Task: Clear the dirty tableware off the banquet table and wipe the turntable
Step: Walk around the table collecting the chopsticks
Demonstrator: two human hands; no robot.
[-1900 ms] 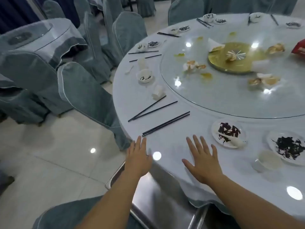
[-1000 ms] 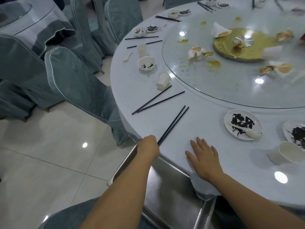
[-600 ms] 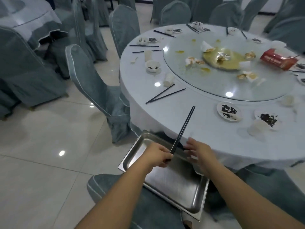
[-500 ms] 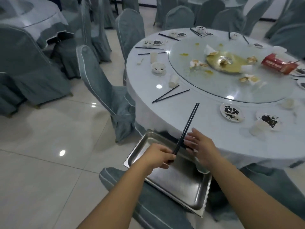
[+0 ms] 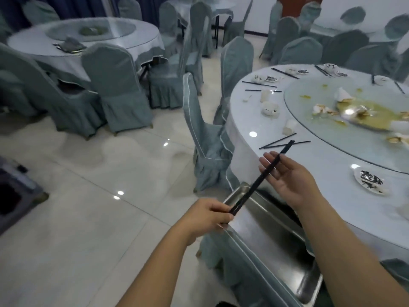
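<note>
While the left hand [image 5: 209,214] pinches the lower end of the black chopsticks [image 5: 263,177] above the steel tray [image 5: 272,229], the right hand [image 5: 287,173] lies open-palmed against their upper part, near the tabletop [image 5: 250,120] and its stained glass turntable [image 5: 332,134].

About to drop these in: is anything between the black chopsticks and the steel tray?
Nothing visible. The left hand grips the chopsticks above the steel tray; the open right hand touches them higher up.
</note>
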